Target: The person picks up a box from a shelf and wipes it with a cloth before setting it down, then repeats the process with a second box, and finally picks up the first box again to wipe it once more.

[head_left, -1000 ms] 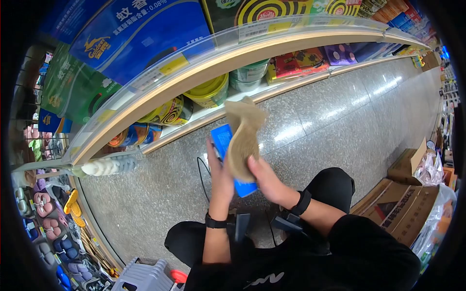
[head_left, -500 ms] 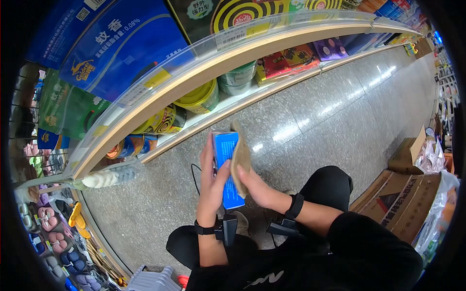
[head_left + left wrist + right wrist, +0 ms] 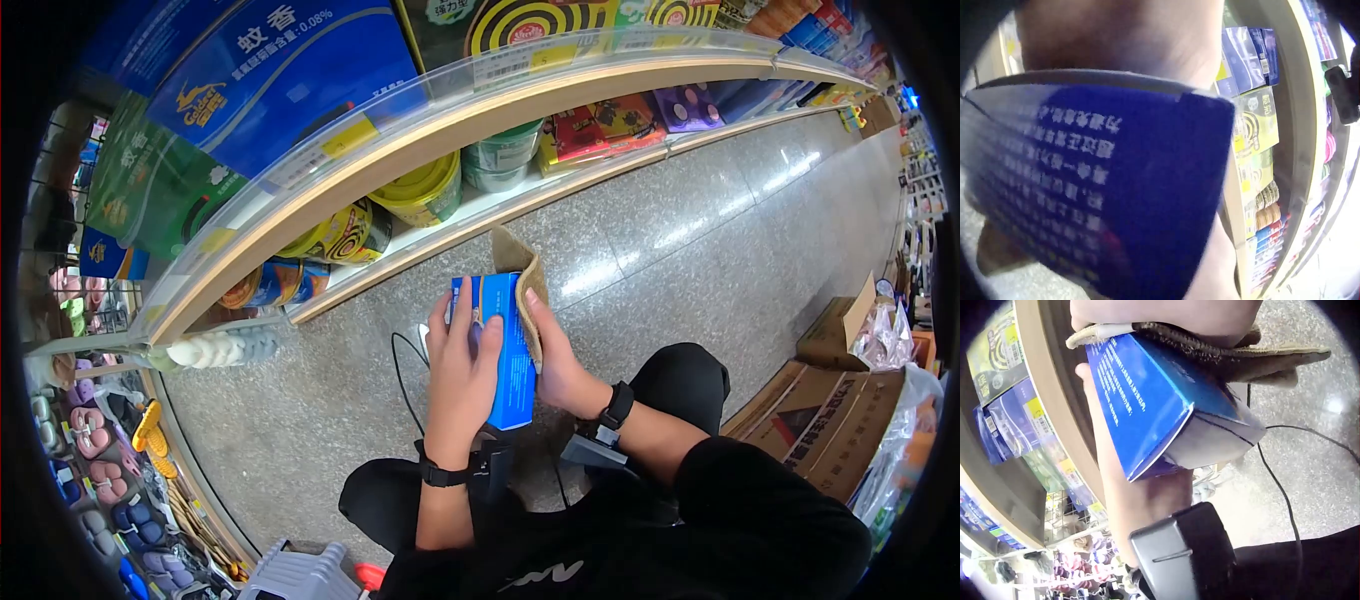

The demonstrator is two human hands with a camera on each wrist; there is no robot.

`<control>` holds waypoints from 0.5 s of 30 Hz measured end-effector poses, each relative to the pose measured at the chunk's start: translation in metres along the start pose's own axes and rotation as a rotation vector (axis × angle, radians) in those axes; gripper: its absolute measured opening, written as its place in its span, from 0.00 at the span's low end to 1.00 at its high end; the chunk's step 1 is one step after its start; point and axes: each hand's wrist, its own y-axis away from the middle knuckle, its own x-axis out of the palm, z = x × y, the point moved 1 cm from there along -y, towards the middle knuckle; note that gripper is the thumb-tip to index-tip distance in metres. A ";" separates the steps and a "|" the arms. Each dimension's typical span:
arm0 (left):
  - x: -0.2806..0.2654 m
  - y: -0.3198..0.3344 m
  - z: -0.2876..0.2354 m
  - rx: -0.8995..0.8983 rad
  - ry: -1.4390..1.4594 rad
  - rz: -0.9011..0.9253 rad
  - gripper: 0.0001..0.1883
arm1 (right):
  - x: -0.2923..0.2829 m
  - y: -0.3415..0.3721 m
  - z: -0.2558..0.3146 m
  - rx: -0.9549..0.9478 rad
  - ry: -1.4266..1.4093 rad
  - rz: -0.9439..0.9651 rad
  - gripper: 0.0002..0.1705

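In front of the crouching person's knees, the left hand (image 3: 460, 385) grips a blue printed cardboard box (image 3: 516, 375), its fingers spread over the top and near side. On the box's right side, the right hand (image 3: 562, 362) holds a tan cloth (image 3: 533, 290) against it, with the cloth's upper end folding beyond the box's corner. White lettering covers the box (image 3: 1160, 181) close up in the left wrist view. From the right wrist, the cloth (image 3: 1235, 359) lies along one edge of the box (image 3: 1138, 400), below the right fingers. The right palm is hidden.
A shelf (image 3: 400, 110) with mosquito coil boxes and tubs (image 3: 420, 190) runs along the far side. Slippers (image 3: 90, 425) hang at left, near a grey plastic stool (image 3: 300, 570). A brown carton (image 3: 820, 425) stands at right. A black cable (image 3: 405, 375) lies on the floor.
The cloth swung off the box's top face to its right side, uncovering the blue print. The box has shifted slightly right, and the left fingers have moved across its top.
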 end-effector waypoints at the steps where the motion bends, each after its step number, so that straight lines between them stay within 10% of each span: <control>1: 0.000 -0.002 0.002 0.046 -0.009 -0.031 0.34 | -0.002 0.000 0.002 -0.015 -0.025 0.025 0.31; 6: -0.014 -0.006 0.006 -0.003 0.144 -0.195 0.27 | -0.003 -0.002 0.023 -0.072 -0.118 0.066 0.35; 8: -0.019 -0.005 0.002 -0.291 0.406 0.072 0.25 | -0.006 -0.003 0.024 -0.069 -0.113 0.042 0.35; 15: -0.008 -0.011 0.018 -0.309 0.230 -0.053 0.26 | 0.005 0.006 0.018 0.077 0.004 0.040 0.41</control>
